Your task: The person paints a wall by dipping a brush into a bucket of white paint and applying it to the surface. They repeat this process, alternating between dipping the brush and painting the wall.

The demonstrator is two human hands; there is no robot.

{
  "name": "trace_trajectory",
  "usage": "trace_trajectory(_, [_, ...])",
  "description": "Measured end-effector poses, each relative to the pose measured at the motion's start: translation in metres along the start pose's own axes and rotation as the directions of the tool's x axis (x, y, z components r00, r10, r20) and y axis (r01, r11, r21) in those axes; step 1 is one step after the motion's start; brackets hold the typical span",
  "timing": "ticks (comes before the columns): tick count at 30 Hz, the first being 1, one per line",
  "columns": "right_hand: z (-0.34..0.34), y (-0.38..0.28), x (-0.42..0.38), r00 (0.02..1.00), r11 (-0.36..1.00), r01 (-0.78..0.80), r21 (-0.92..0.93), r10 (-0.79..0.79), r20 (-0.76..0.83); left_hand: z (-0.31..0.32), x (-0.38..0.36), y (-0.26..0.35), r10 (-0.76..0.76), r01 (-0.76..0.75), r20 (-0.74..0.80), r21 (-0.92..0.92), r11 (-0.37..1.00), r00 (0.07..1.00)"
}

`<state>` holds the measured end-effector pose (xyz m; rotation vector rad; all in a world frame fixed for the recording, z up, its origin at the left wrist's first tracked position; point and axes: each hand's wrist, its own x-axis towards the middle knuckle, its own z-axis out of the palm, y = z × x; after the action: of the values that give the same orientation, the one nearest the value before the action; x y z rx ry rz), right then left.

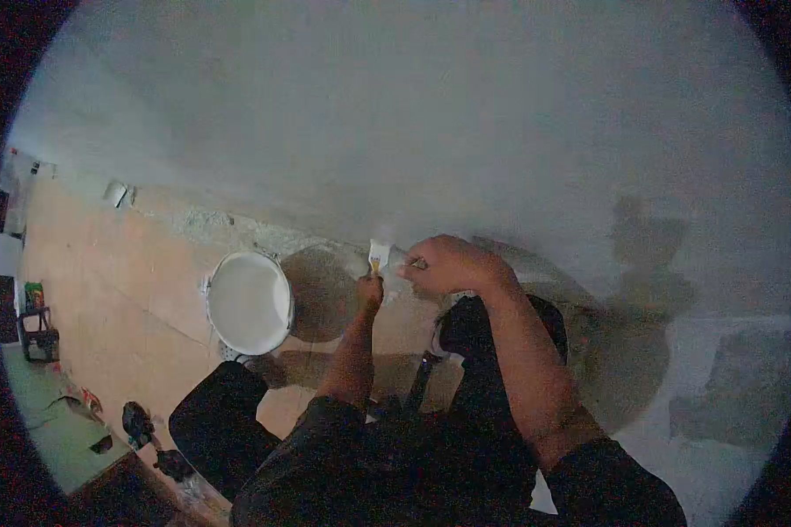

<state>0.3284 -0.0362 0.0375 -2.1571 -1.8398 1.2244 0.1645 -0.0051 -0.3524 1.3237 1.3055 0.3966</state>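
One bare left hand, fingers pinching a yellow-handled, white-bladed scraper, as I watch remotely.
Right hand just beside, fingers curled; their hold I cannot tell.

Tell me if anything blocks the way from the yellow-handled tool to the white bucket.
Nothing visible does. Between the yellow-handled tool in the left grip and the white bucket there is just floor under a dark shadow.
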Motion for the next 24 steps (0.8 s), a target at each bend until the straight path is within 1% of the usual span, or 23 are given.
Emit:
trace_trajectory(1, [0.001, 0.001, 0.002, 1.0, 0.999, 0.008, 0.033, -0.008, -0.002, 0.007, 0.01, -0.02, -0.055, 0.068, -0.07, 0.194, 0.979, 0.996])
trace_trajectory(2, [-0.003, -0.003, 0.002, 1.0, 0.999, 0.004, 0.031, -0.005, 0.005, 0.018, 0.029, -0.056, -0.061, 0.073, -0.067, 0.19, 0.979, 0.996])
trace_trajectory(3, [-0.01, -0.011, -0.001, 0.997, 0.998, -0.053, 0.03, 0.051, 0.057, 0.012, 0.024, -0.044, 0.019, -0.02, 0.007, 0.375, 0.927, 1.0])
trace_trajectory(4, [-0.013, -0.016, -0.002, 0.988, 0.994, -0.109, 0.023, 0.105, 0.11, 0.004, 0.018, -0.028, 0.117, -0.171, 0.131, 0.547, 0.82, 0.984])
trace_trajectory(5, [-0.01, -0.013, -0.001, 0.987, 0.994, -0.11, 0.02, 0.107, 0.118, -0.004, 0.01, -0.015, 0.2, -0.376, 0.322, 0.705, 0.602, 0.925])
trace_trajectory(6, [-0.007, -0.009, 0.001, 0.993, 0.996, -0.076, 0.037, 0.073, 0.089, -0.007, 0.009, -0.012, 0.224, -0.505, 0.453, 0.76, 0.409, 0.863])
trace_trajectory(7, [-0.005, -0.007, 0.002, 0.998, 0.998, -0.04, 0.053, 0.037, 0.056, -0.009, 0.009, -0.006, 0.211, -0.581, 0.541, 0.761, 0.289, 0.814])
trace_trajectory(9, [-0.003, -0.004, 0.005, 0.996, 0.998, -0.057, 0.013, 0.056, 0.068, -0.002, 0.014, -0.002, 0.079, -0.362, 0.391, 0.733, 0.576, 0.917])
trace_trajectory(11, [-0.002, -0.006, 0.007, 0.995, 0.997, -0.067, -0.026, 0.068, 0.077, 0.001, 0.023, -0.009, -0.099, -0.086, 0.259, 0.619, 0.78, 0.961])
trace_trajectory(12, [-0.003, -0.006, 0.007, 0.994, 0.999, -0.049, -0.019, 0.051, 0.099, 0.002, 0.025, -0.011, 0.02, -0.201, 0.288, 0.613, 0.764, 0.957])
trace_trajectory(13, [-0.004, -0.007, 0.006, 0.992, 0.999, -0.034, -0.01, 0.035, 0.122, -0.004, 0.015, 0.02, 0.094, -0.35, 0.377, 0.699, 0.624, 0.921])
trace_trajectory(14, [-0.007, -0.013, 0.002, 0.99, 0.997, -0.074, -0.012, 0.075, 0.119, -0.012, 0.003, 0.054, 0.165, -0.482, 0.461, 0.75, 0.453, 0.872])
trace_trajectory(15, [-0.008, -0.014, 0.001, 0.99, 0.997, -0.074, -0.012, 0.075, 0.121, -0.006, 0.017, 0.054, 0.164, -0.481, 0.461, 0.75, 0.454, 0.872])
trace_trajectory(16, [-0.009, -0.015, 0.001, 0.991, 0.998, -0.063, -0.03, 0.066, 0.113, 0.003, 0.029, 0.049, 0.109, -0.341, 0.348, 0.724, 0.599, 0.931])
trace_trajectory(17, [-0.011, -0.016, 0.0, 0.993, 0.998, -0.052, -0.045, 0.057, 0.105, 0.005, 0.031, 0.038, 0.069, -0.265, 0.295, 0.702, 0.661, 0.953])
trace_trajectory(18, [-0.016, -0.02, 0.0, 0.981, 0.994, -0.101, -0.041, 0.106, 0.16, 0.003, 0.026, 0.042, 0.028, -0.186, 0.24, 0.672, 0.716, 0.97])
trace_trajectory(19, [-0.015, -0.02, 0.0, 0.982, 0.995, -0.097, -0.037, 0.102, 0.159, -0.005, 0.018, 0.046, 0.206, -0.31, 0.232, 0.665, 0.679, 0.951])
trace_trajectory(20, [-0.012, -0.016, 0.002, 0.985, 0.995, -0.1, -0.02, 0.102, 0.14, -0.014, 0.012, 0.05, 0.379, -0.423, 0.22, 0.661, 0.619, 0.899])
trace_trajectory(21, [-0.011, -0.015, 0.003, 0.988, 0.995, -0.103, -0.003, 0.102, 0.119, -0.023, 0.005, 0.061, 0.543, -0.527, 0.208, 0.659, 0.537, 0.814])
trace_trajectory(22, [-0.016, -0.02, 0.0, 0.989, 0.995, -0.096, 0.001, 0.095, 0.114, -0.031, 0.002, 0.07, 0.545, -0.526, 0.208, 0.665, 0.53, 0.812])
trace_trajectory(23, [-0.02, -0.025, -0.003, 0.989, 0.996, -0.092, -0.002, 0.091, 0.118, -0.039, -0.003, 0.079, 0.331, -0.352, 0.124, 0.407, 0.843, 0.935])
trace_trajectory(24, [-0.022, -0.029, -0.006, 0.989, 0.996, -0.085, -0.006, 0.085, 0.122, -0.049, -0.013, 0.094, 0.207, -0.231, 0.118, 0.254, 0.939, 0.971])
